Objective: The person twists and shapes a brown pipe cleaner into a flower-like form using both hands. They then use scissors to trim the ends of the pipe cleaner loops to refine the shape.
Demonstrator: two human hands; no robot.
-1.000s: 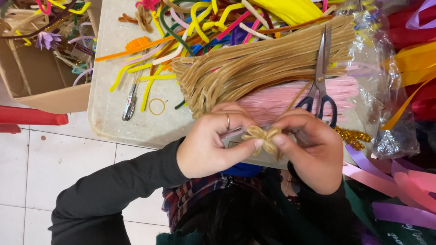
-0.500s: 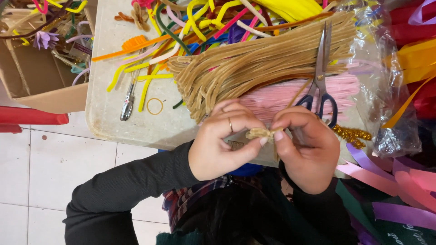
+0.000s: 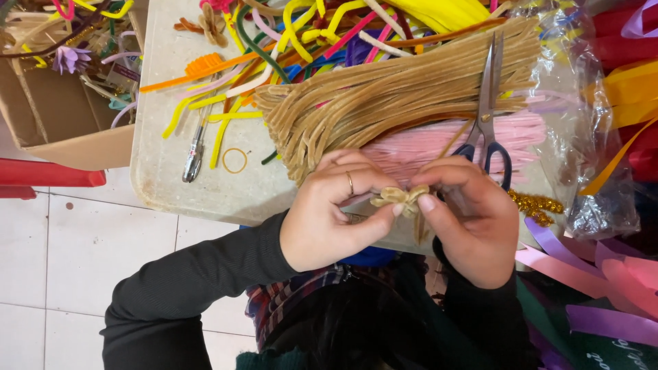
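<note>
A: Left hand (image 3: 329, 212) — ring on one finger, thumb + fingertips pinched on the small tan pipe-cleaner flower (image 3: 401, 199). Right hand (image 3: 473, 219) grips the same piece from the other side, thumb pressed on its loops, stem hanging down btwn the two palms.

B: So where's the flower exactly?

A: Held just above the near edge of the white table (image 3: 171, 178), right in front of the person's chest, not resting on anything.

B: Step?

A: Looks like shaping/twisting petals, w/ both hands closed on it. I'd judge it mid-way: loops formed, stem loose. Next move prob. needs a firm pinch at the centre while the other hand bends a loop. Small motions only.

B: Room to move?

A: Tight. Tan pipe-cleaner bundle (image 3: 397, 96) lies just beyond the knuckles, pink bundle (image 3: 439, 144) under it, scissors (image 3: 488, 103) near the right hand w/ handles pointing at it. Mixed coloured stems (image 3: 301, 34) further back. Bare tabletop to the left, by the metal clip tool (image 3: 194, 152) and rubber band (image 3: 234, 160). Table edge sits right under the wrists; cardboard box (image 3: 62, 130) off to the left, ribbons (image 3: 589, 274) on the right.
</note>
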